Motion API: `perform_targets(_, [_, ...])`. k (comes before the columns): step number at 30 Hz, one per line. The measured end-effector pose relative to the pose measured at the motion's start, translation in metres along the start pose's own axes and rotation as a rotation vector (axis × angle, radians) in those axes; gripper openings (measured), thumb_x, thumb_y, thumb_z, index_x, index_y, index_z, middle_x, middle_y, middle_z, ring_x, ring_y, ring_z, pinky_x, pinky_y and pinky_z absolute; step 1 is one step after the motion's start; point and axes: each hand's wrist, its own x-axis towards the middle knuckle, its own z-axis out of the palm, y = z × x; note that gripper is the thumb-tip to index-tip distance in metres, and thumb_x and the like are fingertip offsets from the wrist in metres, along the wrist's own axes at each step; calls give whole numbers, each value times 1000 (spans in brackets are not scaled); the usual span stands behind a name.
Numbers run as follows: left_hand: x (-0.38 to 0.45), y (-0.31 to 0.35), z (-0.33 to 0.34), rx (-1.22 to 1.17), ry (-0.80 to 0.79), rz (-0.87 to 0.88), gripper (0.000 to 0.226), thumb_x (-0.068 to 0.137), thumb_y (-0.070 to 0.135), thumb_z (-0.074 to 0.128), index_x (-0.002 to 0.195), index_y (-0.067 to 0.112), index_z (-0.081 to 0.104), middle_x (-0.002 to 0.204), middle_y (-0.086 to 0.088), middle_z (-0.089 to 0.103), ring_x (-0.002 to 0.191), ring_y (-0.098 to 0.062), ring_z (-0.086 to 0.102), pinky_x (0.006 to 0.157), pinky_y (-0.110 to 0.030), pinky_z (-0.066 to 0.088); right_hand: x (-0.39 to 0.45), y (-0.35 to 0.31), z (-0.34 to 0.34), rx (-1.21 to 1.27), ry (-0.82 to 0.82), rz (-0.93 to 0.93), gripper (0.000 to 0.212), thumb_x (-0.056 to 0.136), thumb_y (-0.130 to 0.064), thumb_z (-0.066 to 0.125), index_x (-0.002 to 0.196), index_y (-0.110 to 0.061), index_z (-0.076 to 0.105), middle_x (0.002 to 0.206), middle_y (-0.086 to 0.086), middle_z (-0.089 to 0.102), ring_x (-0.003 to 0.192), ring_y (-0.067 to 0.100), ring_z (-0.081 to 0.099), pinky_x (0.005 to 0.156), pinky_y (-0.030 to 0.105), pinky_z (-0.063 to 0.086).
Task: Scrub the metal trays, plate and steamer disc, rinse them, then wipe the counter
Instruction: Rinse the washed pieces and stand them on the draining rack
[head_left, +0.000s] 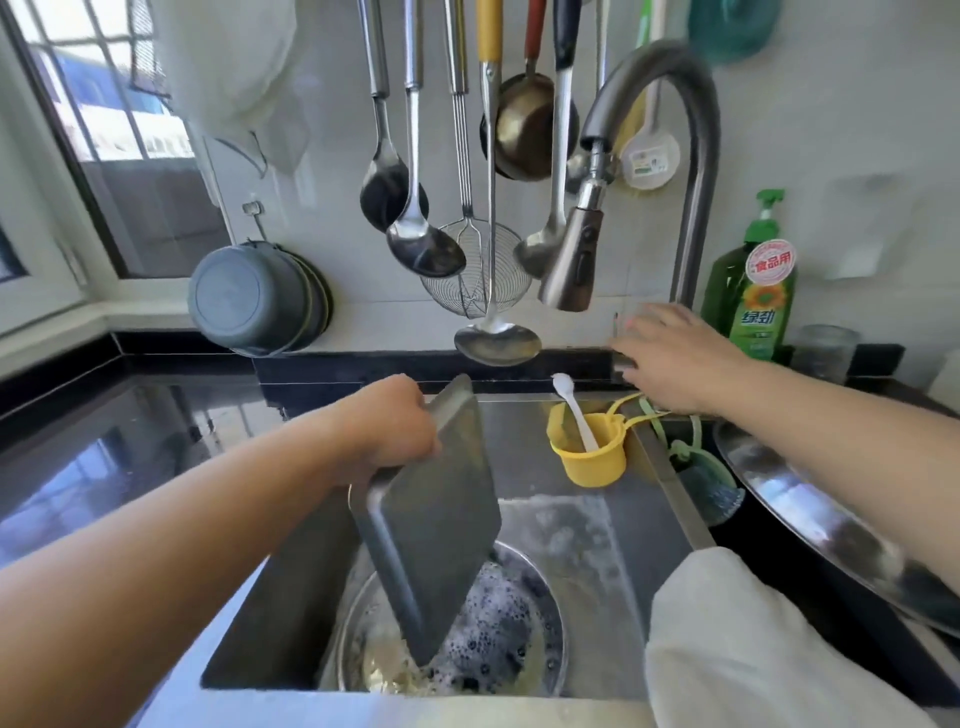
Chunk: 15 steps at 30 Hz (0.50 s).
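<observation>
My left hand (392, 428) grips the upper edge of a rectangular metal tray (436, 525), held tilted on end over the sink (613, 525). The tray's lower corner dips into a round metal dish (530, 639) full of soapy foam on the sink floor. My right hand (675, 358) is stretched out, fingers straight, at the foot of the faucet (693, 218), holding nothing; it is blurred. A large round metal plate (810, 509) lies on the counter to the right, under my right forearm.
A white cloth (737, 639) drapes over the sink's right rim. A yellow strainer cup (592, 457) with a white spoon hangs at the back of the sink. A green soap bottle (758, 291) stands by the faucet. Ladles (415, 239) hang above. Black counter (104, 447) lies left.
</observation>
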Motion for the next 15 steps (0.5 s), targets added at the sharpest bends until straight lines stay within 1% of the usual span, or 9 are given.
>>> perform_targets(2, [-14, 7, 4, -125, 15, -75, 26, 73, 17, 73, 96, 7, 69, 94, -14, 74, 89, -34, 71, 81, -42, 62, -30, 7, -10, 1, -7, 6, 46, 103, -43, 44, 143, -21, 52, 151, 7, 42, 143, 30, 27, 122, 47, 21])
perform_targets(3, [-23, 11, 6, -161, 19, -101, 32, 72, 19, 73, 101, 6, 67, 95, -14, 73, 91, -35, 71, 81, -42, 61, -46, 13, -17, -12, -38, 19, 47, 103, -44, 44, 143, -22, 51, 151, 6, 43, 141, 30, 29, 120, 46, 25])
perform_targets(5, [-37, 24, 13, -340, 25, -124, 26, 81, 8, 69, 106, 2, 64, 91, -16, 71, 84, -34, 70, 68, -38, 58, -80, 32, -27, -6, -127, 99, 46, 102, -46, 45, 142, -23, 52, 147, 7, 45, 135, 31, 34, 112, 44, 34])
perform_targets(7, [-51, 39, 19, -552, 27, -149, 16, 89, -3, 62, 105, -1, 61, 80, -18, 68, 68, -31, 67, 55, -36, 55, -114, 51, -38, 29, -187, 198, 47, 101, -50, 45, 136, -21, 56, 140, 11, 49, 129, 33, 40, 107, 44, 41])
perform_targets(9, [-68, 57, 26, -672, 23, -150, 6, 97, -3, 59, 102, 1, 60, 74, -16, 66, 57, -27, 62, 46, -30, 51, -147, 58, -43, 96, -219, 270, 52, 98, -56, 50, 130, -16, 57, 135, 14, 49, 128, 35, 41, 107, 45, 42])
perform_targets(10, [-76, 65, 31, -709, 13, -138, 3, 101, 3, 58, 104, 2, 60, 79, -17, 67, 57, -27, 63, 43, -29, 52, -163, 56, -41, 143, -223, 292, 56, 95, -60, 53, 128, -15, 55, 134, 13, 47, 129, 34, 40, 105, 44, 42])
perform_targets(12, [-88, 79, 41, -703, 28, -90, 11, 105, 16, 56, 106, 5, 60, 94, -21, 69, 67, -31, 69, 45, -34, 56, -193, 44, -28, 159, -238, 301, 69, 87, -67, 58, 130, -14, 50, 136, 11, 43, 129, 32, 37, 102, 44, 43])
perform_targets(14, [-93, 89, 50, -525, 161, 3, 20, 104, 22, 53, 98, 5, 62, 93, -20, 71, 73, -32, 70, 54, -40, 59, -217, 25, -7, 35, -222, 291, 79, 83, -71, 60, 135, -13, 47, 138, 9, 39, 129, 30, 35, 103, 44, 41])
perform_targets(15, [-97, 95, 52, -458, 237, 41, 23, 103, 22, 52, 94, 5, 63, 90, -19, 71, 71, -30, 69, 56, -38, 57, -225, 17, 3, -23, -191, 288, 78, 84, -70, 60, 135, -13, 48, 137, 8, 39, 128, 30, 36, 103, 44, 40])
